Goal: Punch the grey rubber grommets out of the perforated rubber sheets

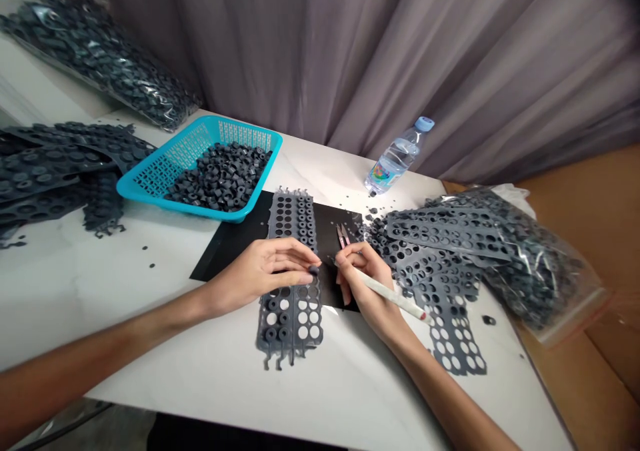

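A sheet of dark grey rubber (300, 314) with rows of round holes and ring-shaped pieces lies lengthwise across a black mat (227, 248). My left hand (263, 271) is over its middle, thumb and fingertips closed on a small dark rubber ring (315, 270). Just right of the sheet, my right hand (367, 284) is closed round a white pen-like tool (393, 294) with a red rear end. Its thin front end points toward the ring, apart from it as far as I can see. Small pink-handled snips (343, 236) lie beyond the right hand, partly hidden by it.
A blue basket (200, 204) of loose rings stands back left, near a full plastic bag (105, 58) and piled sheets (50, 164). To the right are punched-out sheets (445, 251) and another bag (545, 271). A water bottle (397, 158) stands near the curtain (320, 58).
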`<control>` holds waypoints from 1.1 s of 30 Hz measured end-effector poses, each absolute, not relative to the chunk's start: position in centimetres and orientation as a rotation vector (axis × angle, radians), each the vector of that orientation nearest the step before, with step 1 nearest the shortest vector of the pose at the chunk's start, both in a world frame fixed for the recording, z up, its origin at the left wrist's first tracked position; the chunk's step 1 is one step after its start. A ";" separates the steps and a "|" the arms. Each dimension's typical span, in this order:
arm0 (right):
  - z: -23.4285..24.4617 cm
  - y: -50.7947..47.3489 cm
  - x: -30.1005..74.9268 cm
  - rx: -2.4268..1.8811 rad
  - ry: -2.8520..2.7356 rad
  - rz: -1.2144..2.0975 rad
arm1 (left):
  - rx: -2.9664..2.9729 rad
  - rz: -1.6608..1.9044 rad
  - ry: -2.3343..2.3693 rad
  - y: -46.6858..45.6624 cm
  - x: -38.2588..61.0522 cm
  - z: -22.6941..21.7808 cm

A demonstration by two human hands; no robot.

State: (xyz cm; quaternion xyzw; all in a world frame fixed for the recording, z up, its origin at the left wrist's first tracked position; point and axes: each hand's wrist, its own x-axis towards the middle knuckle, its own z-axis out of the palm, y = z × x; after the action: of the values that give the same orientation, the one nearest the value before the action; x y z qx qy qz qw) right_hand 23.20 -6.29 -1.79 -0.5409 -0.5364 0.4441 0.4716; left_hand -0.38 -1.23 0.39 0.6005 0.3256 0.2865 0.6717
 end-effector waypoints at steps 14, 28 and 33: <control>-1.9 -6.5 23.1 -1.347 -1.339 1.090 | 1.759 0.875 0.958 -0.1 -1.7 1.6; -1.4 -6.8 22.8 -1.381 -1.361 1.106 | 2.031 0.963 1.569 7.0 -10.7 1.7; -1.7 -6.8 23.0 -1.377 -1.388 1.092 | 2.267 0.963 1.697 7.0 -11.0 1.7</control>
State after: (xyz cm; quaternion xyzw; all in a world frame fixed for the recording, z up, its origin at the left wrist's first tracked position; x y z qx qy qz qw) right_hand 22.97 -6.80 -1.65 -0.5535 -0.5577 0.4389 0.4359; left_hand -11.00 7.04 1.68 0.7558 0.5658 0.3210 0.0750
